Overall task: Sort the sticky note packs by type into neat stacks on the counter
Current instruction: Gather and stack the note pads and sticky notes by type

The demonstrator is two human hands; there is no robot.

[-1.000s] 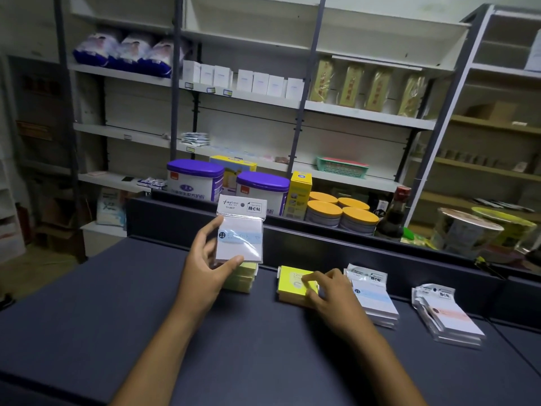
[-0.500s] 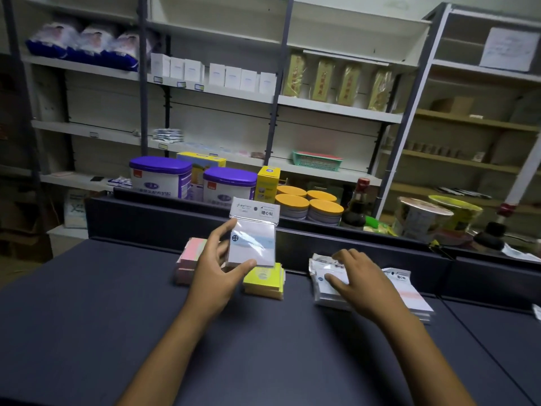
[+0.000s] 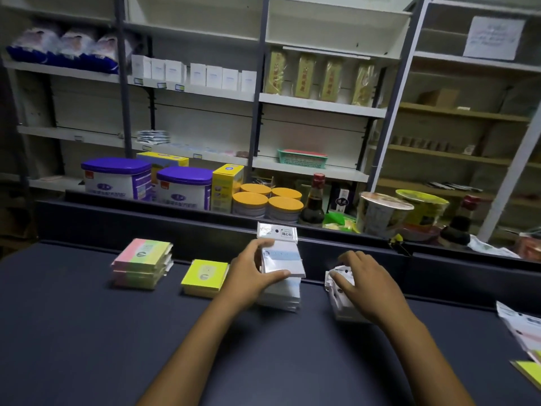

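Nearest us the counter (image 3: 87, 347) lies bare and dark along its front edge, so we have free room there to draw the arms back; at the right edge a few loose packs (image 3: 524, 332) spill in, not yet sorted. Half a second ago our left hand (image 3: 248, 276) held the blue pack (image 3: 282, 259) up clear of the counter; now it has come down over the blue stack (image 3: 281, 297), thumb under its front edge and fingers curled on its top, the pack tilted and seemingly not yet flat; we judge this pack all but placed. Our right hand (image 3: 363, 288) has stayed on the white stack (image 3: 339, 294), fingers curled over its top, whether gripping or only squaring we cannot tell. Left of these sit the yellow stack (image 3: 205, 276) and the pink-green stack (image 3: 142, 262), well apart in a row near the back edge; behind them the counter's raised back wall leaves little room to push further.
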